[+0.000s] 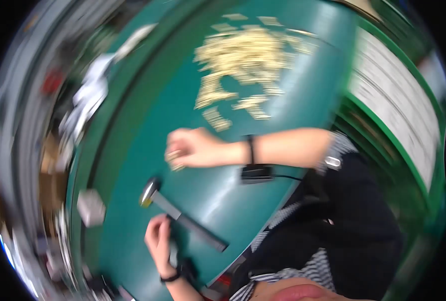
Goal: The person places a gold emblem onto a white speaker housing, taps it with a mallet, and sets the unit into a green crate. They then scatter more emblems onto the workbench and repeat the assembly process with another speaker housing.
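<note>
Motion blur smears the view. My right hand (195, 146) is closed above the green tabletop (218, 188), a small pale-yellow piece (175, 163) showing at its fingertips. Beyond it spreads a loose pile of flat pale-yellow pieces (248, 52). Nearer to me lies a hammer (170, 204) with a rounded head, a yellowish face and a dark handle grip. Just left of that grip is my left hand (157, 241), its fingers apart and holding nothing that I can make out. A greyish thing beside its palm is too blurred to name.
A whitish block (91, 207) sits toward the table's left edge. Crumpled white material (92, 85) lies farther up on the left. Along the right stands a green-framed panel with white sheets (393, 95). A small black box (256, 174) with a cable is at my right wrist.
</note>
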### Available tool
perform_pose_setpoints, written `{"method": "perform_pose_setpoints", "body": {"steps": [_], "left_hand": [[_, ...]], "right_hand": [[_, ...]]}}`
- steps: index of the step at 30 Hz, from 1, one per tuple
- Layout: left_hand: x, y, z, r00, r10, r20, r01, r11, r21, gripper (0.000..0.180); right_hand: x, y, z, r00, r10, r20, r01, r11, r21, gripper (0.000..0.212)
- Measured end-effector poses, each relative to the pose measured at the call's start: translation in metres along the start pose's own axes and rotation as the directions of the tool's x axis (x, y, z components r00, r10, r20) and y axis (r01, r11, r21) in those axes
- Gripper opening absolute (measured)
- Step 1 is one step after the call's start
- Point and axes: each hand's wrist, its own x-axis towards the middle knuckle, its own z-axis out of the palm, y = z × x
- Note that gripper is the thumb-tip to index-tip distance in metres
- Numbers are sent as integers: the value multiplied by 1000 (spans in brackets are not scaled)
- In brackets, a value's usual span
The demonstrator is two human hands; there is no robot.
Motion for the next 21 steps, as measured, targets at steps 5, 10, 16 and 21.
{"method": "perform_pose_setpoints", "body": {"steps": [5, 10, 16, 21], "left_hand": [[4, 52, 28, 941, 325, 95, -314, 943, -113, 47], [-7, 40, 19, 934, 340, -113, -357, 909, -213, 40], [-6, 10, -22, 927, 145, -346, -315, 801, -510, 27], [4, -60, -79, 757, -39, -653, -299, 867, -398, 22]], "right_hand": [[-26, -45, 26, 964, -87, 250, 91, 996, -4, 27], [2, -63, 76, 787, -317, 530, 402, 914, -50, 20], [57, -60, 130, 798, -21, 603, 99, 990, -96, 14], [121, -17, 210, 806, 104, 582, -4, 985, -170, 30]]}}
